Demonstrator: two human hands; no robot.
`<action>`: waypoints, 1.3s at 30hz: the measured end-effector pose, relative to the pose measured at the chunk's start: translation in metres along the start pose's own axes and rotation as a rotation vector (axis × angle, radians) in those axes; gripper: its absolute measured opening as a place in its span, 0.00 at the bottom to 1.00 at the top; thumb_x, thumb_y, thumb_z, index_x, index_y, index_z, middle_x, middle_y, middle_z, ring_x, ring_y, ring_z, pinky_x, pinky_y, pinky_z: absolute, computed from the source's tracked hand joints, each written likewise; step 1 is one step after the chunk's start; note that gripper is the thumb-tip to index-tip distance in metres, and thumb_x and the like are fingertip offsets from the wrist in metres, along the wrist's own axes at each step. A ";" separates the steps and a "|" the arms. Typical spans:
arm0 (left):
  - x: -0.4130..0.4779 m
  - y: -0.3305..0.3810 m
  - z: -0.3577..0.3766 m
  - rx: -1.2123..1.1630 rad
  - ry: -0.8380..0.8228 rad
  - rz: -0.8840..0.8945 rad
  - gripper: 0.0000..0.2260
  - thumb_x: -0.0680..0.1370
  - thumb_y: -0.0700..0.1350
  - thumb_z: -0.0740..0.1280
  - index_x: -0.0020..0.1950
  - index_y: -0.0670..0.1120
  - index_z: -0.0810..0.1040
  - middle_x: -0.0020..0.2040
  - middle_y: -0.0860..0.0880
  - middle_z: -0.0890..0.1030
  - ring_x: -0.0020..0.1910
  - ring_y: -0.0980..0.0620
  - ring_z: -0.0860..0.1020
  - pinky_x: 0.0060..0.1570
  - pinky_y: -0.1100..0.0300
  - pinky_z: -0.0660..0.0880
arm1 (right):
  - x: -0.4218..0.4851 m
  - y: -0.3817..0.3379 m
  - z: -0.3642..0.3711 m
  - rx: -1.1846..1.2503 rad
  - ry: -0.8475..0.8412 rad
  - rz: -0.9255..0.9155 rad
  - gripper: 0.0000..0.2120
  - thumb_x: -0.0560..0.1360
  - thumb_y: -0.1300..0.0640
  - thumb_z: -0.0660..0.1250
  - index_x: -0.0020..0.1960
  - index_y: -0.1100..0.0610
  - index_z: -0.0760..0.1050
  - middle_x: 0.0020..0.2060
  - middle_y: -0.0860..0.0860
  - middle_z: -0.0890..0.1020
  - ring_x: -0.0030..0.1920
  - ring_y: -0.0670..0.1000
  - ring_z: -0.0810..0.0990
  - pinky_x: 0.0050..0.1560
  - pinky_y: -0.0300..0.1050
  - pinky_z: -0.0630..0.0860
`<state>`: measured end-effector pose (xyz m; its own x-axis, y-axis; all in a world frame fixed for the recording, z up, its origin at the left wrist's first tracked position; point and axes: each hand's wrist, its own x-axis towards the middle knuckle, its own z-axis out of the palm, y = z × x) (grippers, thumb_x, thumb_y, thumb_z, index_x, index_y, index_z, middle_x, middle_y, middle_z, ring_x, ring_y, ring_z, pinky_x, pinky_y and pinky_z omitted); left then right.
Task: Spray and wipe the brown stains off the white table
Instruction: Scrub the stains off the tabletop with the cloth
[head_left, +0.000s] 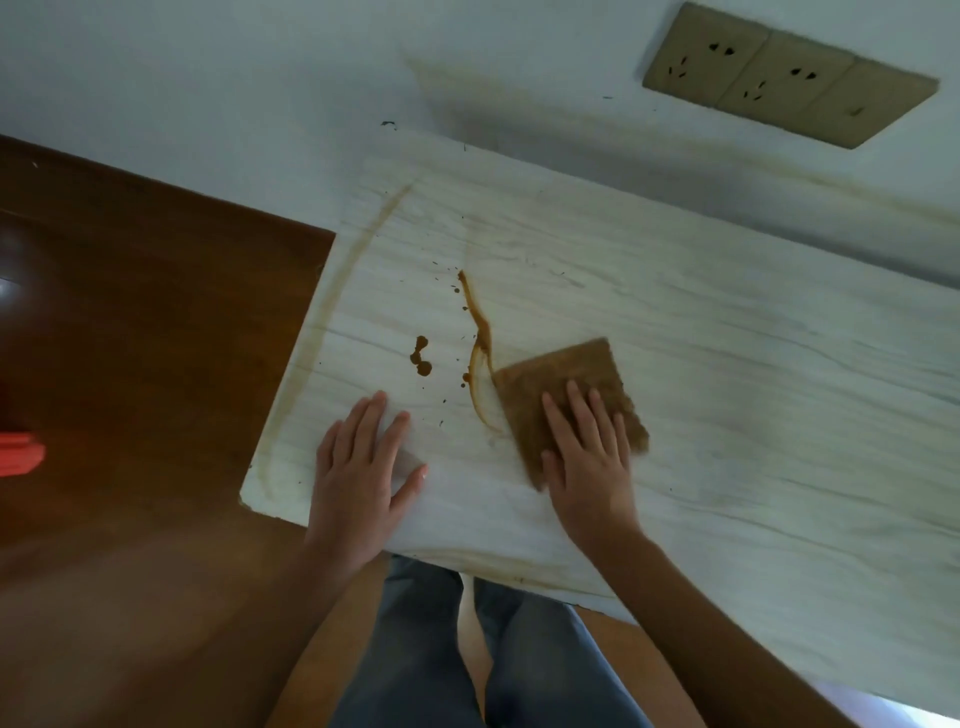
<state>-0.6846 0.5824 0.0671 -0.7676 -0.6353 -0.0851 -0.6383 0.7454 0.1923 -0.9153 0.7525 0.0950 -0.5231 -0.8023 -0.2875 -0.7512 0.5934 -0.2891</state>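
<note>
White surface (727, 364) with faint grey grain, set against a pale wall, its left end over dark wooden floor (130, 338). Right hand (587, 467) lies flat on a brown square cloth (550, 379), fingers straight and slightly spread, pressing the near half of it down; nothing gripped. The cloth sits toward the front edge of the surface, turned at an angle, its right corner blurred. Its left corner touches the tail of a long brown streak (480, 332) that runs away from the person toward the wall, thick in the middle, thinning to a curved smear just beside the cloth's left edge. Left of the streak, two joined brown blobs (421, 356), with small specks scattered around both. Left hand (358, 478) rests palm-down on bare surface near the front left corner, fingers straight, thumb out to the side, holding nothing; apart from the cloth, near the blobs but not touching them. A faint tan arc (343, 291) follows the left end of the surface. On the wall above, a tan three-gang socket panel (789, 73). Blue jeans (415, 649) show below the front edge. Something red (21, 452) at the far left over the floor, blurred, cannot tell what
</note>
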 end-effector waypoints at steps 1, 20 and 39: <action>0.000 0.000 -0.001 0.000 -0.010 0.000 0.30 0.81 0.63 0.57 0.78 0.47 0.67 0.81 0.42 0.61 0.80 0.42 0.59 0.76 0.41 0.61 | -0.001 0.004 -0.001 -0.007 -0.014 -0.001 0.29 0.82 0.47 0.57 0.81 0.48 0.54 0.81 0.50 0.53 0.81 0.54 0.46 0.79 0.62 0.50; -0.001 0.005 -0.003 0.031 -0.007 -0.011 0.29 0.83 0.63 0.55 0.78 0.47 0.66 0.81 0.43 0.61 0.81 0.43 0.58 0.76 0.42 0.61 | 0.157 0.001 -0.043 0.058 0.098 0.115 0.28 0.82 0.49 0.57 0.81 0.49 0.55 0.81 0.53 0.53 0.81 0.56 0.49 0.79 0.58 0.46; 0.000 0.013 -0.006 0.038 0.002 -0.060 0.28 0.82 0.61 0.60 0.76 0.46 0.69 0.80 0.43 0.64 0.80 0.43 0.60 0.76 0.43 0.63 | 0.211 0.006 -0.066 -0.015 0.038 -0.008 0.27 0.83 0.47 0.56 0.80 0.49 0.57 0.81 0.53 0.55 0.80 0.58 0.50 0.79 0.61 0.45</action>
<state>-0.6922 0.5909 0.0750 -0.7280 -0.6793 -0.0932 -0.6847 0.7133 0.1497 -1.0568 0.5822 0.0929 -0.5316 -0.8092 -0.2504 -0.7612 0.5860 -0.2777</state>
